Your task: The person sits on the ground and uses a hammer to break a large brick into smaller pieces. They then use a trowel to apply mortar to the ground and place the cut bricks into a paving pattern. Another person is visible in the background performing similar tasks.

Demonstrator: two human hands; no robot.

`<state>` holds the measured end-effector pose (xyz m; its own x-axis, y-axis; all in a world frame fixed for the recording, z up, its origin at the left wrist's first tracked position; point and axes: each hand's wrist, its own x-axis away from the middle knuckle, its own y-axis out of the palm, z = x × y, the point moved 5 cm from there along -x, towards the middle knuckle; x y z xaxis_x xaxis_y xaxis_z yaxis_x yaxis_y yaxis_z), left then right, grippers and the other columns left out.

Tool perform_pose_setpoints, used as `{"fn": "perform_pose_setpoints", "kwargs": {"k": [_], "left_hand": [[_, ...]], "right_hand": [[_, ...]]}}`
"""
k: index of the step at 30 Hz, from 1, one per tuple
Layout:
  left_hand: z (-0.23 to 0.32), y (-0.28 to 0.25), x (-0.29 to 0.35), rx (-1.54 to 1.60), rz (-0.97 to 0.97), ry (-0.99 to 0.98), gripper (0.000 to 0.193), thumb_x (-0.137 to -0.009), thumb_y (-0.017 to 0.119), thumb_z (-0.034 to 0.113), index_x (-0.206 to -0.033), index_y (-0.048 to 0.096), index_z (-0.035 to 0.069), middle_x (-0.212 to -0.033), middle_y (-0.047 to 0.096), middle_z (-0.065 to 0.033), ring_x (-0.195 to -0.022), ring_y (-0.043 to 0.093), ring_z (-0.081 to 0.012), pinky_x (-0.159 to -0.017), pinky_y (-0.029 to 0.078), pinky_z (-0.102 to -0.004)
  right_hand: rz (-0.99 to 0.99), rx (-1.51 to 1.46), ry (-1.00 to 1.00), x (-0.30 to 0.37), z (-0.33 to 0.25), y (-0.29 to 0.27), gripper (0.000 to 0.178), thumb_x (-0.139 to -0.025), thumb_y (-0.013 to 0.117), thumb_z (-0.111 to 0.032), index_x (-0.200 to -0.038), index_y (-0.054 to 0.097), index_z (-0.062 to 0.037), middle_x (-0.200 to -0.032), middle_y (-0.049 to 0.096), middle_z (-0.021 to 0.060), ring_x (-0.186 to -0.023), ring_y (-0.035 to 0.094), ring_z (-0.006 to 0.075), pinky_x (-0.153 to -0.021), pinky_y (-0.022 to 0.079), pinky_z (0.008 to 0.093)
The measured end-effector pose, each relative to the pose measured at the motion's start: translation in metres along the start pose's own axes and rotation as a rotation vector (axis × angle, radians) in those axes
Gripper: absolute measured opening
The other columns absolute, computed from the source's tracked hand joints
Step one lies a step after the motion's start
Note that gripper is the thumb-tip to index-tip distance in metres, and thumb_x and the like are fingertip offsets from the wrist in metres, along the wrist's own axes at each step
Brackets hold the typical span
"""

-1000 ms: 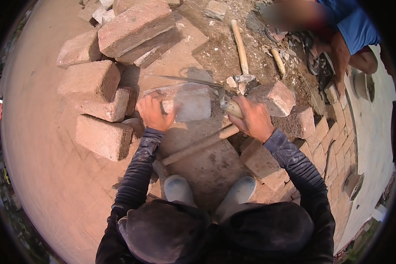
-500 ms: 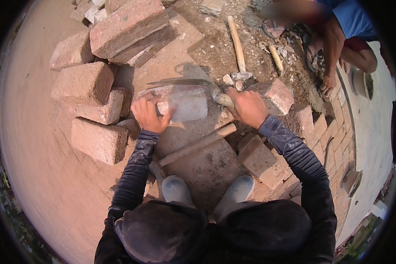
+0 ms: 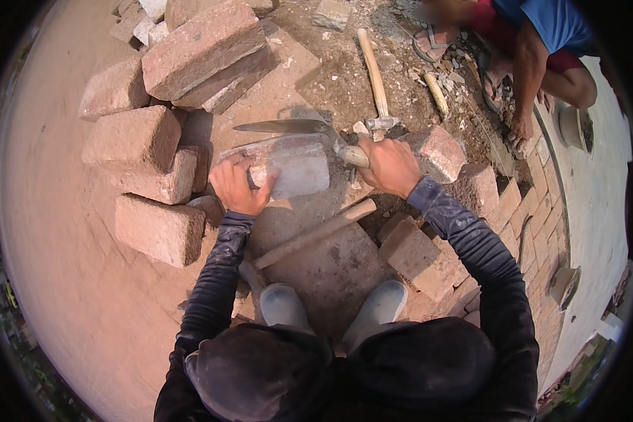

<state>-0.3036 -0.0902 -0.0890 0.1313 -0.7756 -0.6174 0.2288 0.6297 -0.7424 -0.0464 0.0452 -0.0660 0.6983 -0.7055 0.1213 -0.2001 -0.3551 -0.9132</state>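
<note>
A reddish-grey stone block lies flat on the ground between my hands. My left hand grips its left end, fingers over the far edge and thumb on the near side. Closed around a short wooden handle, my right hand holds a trowel. The trowel's pointed metal blade is tilted nearly edge-on above the block's far edge and points left. Nearer to me, a hammer with a wooden handle lies slantwise on the ground; its head is by my left boot.
Rough stone blocks are stacked at left, with more blocks at right. Beyond lie another hammer and a short wooden handle among rubble. A co-worker's hand touches the laid pavers at far right, beside a pale kerb.
My right hand has shifted slightly left and the trowel blade has turned, showing more of its face. My left hand stays on the block.
</note>
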Motion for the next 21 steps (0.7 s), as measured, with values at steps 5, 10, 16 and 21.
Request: {"fn": "perform_pose_setpoints", "kwargs": {"k": [5,10,16,21], "left_hand": [[0.001,-0.006,0.004,-0.009,0.0,0.0,0.049,-0.079,0.078,0.048,-0.101,0.062,0.008,-0.105,0.059,-0.0132,-0.098,0.053,-0.0339,-0.089,0.036,-0.0456],[0.003,-0.002,-0.001,0.011,0.009,0.018,0.047,-0.079,0.078,0.047,-0.101,0.062,0.008,-0.104,0.059,-0.0127,-0.097,0.053,-0.0337,-0.088,0.036,-0.0451],[0.001,-0.005,0.001,-0.019,0.002,0.006,0.047,-0.081,0.077,0.047,-0.101,0.061,0.008,-0.102,0.059,-0.0114,-0.098,0.055,-0.0327,-0.088,0.038,-0.0454],[0.003,-0.002,0.0,0.009,-0.006,0.007,0.046,-0.081,0.077,0.047,-0.101,0.061,0.008,-0.102,0.059,-0.0113,-0.097,0.054,-0.0328,-0.089,0.037,-0.0451]], "right_hand": [[0.182,-0.165,-0.141,0.002,-0.029,-0.031,0.028,-0.076,0.072,-0.019,-0.095,0.056,-0.0038,-0.066,0.064,0.02,-0.065,0.066,0.0409,-0.062,0.052,0.049],[0.019,0.084,-0.022,0.005,0.002,0.007,0.031,-0.074,0.073,-0.016,-0.097,0.055,-0.0051,-0.066,0.064,0.0197,-0.065,0.066,0.04,-0.061,0.051,0.0489],[0.097,-0.046,-0.108,-0.004,-0.029,-0.033,0.032,-0.077,0.073,-0.018,-0.1,0.056,-0.002,-0.068,0.066,0.0175,-0.066,0.068,0.0384,-0.064,0.053,0.0486],[0.049,0.063,-0.072,0.008,-0.003,-0.003,0.029,-0.078,0.071,-0.014,-0.099,0.055,-0.0012,-0.067,0.065,0.0185,-0.066,0.068,0.0382,-0.063,0.054,0.0483]]}}
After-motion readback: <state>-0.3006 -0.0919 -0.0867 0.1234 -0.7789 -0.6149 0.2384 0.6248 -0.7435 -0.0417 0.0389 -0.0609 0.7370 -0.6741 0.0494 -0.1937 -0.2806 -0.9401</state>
